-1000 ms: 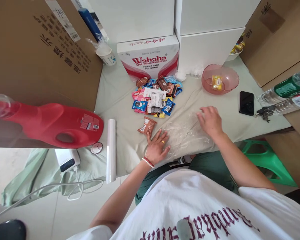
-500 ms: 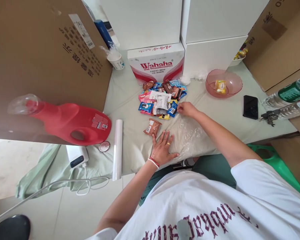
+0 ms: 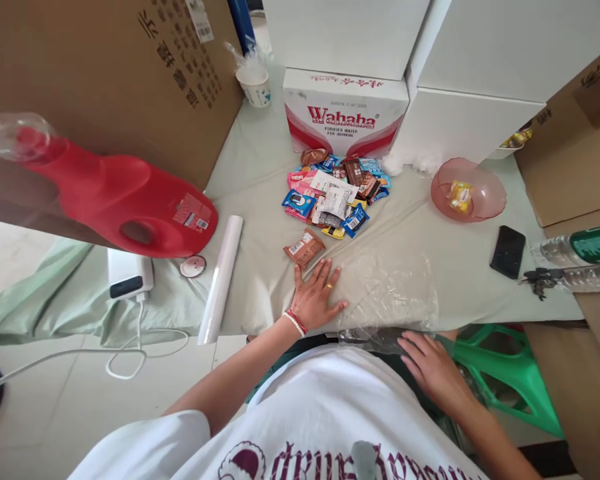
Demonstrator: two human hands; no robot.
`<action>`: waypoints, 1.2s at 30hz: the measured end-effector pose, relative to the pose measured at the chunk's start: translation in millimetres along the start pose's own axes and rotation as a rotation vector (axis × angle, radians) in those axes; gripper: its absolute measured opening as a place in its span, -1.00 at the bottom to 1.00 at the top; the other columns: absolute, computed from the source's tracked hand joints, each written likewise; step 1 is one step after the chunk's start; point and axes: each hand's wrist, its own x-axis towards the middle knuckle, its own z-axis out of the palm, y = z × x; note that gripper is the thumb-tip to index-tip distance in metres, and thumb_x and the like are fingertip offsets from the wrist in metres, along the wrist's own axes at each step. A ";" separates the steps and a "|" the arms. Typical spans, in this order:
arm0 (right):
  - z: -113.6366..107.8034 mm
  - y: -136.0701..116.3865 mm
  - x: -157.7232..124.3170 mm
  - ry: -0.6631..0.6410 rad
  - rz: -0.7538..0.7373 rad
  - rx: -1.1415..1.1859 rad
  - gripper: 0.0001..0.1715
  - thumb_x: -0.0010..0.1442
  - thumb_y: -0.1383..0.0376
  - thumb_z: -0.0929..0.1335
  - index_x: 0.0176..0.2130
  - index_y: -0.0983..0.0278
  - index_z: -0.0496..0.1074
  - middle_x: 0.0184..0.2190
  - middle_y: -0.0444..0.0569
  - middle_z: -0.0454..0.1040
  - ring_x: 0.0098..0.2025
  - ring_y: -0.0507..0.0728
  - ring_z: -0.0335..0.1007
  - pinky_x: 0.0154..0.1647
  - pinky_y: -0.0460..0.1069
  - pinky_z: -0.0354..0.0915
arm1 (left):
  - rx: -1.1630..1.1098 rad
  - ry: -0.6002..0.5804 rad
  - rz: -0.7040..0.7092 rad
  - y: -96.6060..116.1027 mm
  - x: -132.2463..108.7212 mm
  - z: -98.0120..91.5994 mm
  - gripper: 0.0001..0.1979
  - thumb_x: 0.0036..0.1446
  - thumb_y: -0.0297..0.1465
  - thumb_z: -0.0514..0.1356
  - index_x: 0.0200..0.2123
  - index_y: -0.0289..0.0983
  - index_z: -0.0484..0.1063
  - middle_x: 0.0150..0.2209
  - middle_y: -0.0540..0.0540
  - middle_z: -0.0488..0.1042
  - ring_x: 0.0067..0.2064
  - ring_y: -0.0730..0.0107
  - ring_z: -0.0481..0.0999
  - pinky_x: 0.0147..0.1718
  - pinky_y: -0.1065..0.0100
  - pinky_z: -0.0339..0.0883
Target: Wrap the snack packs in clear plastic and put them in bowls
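Observation:
My left hand [image 3: 316,295] lies flat on the cloth-covered table with its fingers spread, the fingertips just below a brown snack packet [image 3: 306,248]. Beyond that packet is a heap of wrapped snacks [image 3: 336,197] in blue, pink, brown and silver. A clear plastic bag [image 3: 390,290] is spread to the right of my left hand, its near end hanging over the table edge. My right hand [image 3: 430,363] is low at that edge, fingers stretched out beside the hanging plastic. Whether it touches the plastic I cannot tell.
A white Wahaha box [image 3: 345,117] stands behind the snacks. To the right are a pink bowl [image 3: 490,193] with a yellow packet [image 3: 460,196], a phone [image 3: 508,252] and bottles [image 3: 595,245]. A red jug [image 3: 105,193] and a white roll [image 3: 221,280] lie left. A green stool [image 3: 525,393] stands below.
My right hand has left the edge of the snack heap and come down toward me to the table's front edge. My left hand remains flat. The camera view has shifted.

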 end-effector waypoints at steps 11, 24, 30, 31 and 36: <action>-28.2 3.2 69.6 0.267 0.135 0.234 -0.67 0.46 0.24 0.26 0.02 0.20 0.59 -0.01 0.10 0.60 0.03 0.27 0.50 0.09 0.20 0.46 | 0.004 -0.016 -0.025 -1.3 1.6 -3.0 -0.23 0.35 0.01 0.05 0.49 -0.21 0.05 0.52 -0.31 -0.02 0.53 -0.16 -0.01 0.41 -0.42 -0.46; 22.1 -45.4 175.0 -0.011 -0.305 0.183 -0.41 0.36 0.22 0.37 0.31 0.30 0.42 0.34 0.25 0.36 0.47 0.38 0.09 0.51 0.40 -0.04 | -0.136 0.105 0.016 40.1 17.6 -13.6 -0.47 0.48 -0.22 -0.14 0.35 -0.22 0.33 0.38 -0.17 0.35 0.45 0.20 0.22 0.43 -0.01 0.05; 20.7 -23.1 146.0 0.106 -0.214 0.361 -0.51 0.46 0.15 0.27 0.25 0.25 0.48 0.32 0.19 0.38 0.39 0.33 0.23 0.38 0.35 0.23 | -0.015 0.079 -0.076 20.5 31.7 2.4 -0.41 0.48 -0.16 -0.16 0.44 -0.24 0.18 0.51 -0.19 0.08 0.53 0.12 0.02 0.48 -0.18 -0.25; 16.1 -18.2 143.7 0.131 -0.175 0.404 -0.53 0.47 0.15 0.24 0.21 0.23 0.51 0.27 0.17 0.44 0.34 0.31 0.31 0.33 0.33 0.30 | 0.005 0.084 -0.072 19.6 30.3 3.6 -0.40 0.46 -0.12 -0.13 0.45 -0.20 0.16 0.51 -0.18 0.05 0.54 0.08 -0.02 0.47 -0.24 -0.31; -30.2 -15.5 197.6 0.111 -0.127 0.352 -0.58 0.47 0.26 0.20 0.05 0.22 0.59 -0.03 0.12 0.60 0.03 0.25 0.47 0.12 0.20 0.43 | 0.031 0.078 -0.061 22.5 26.7 3.8 -0.32 0.39 0.03 -0.03 0.45 -0.13 0.16 0.51 -0.23 0.06 0.54 -0.14 -0.09 0.39 -0.48 -0.42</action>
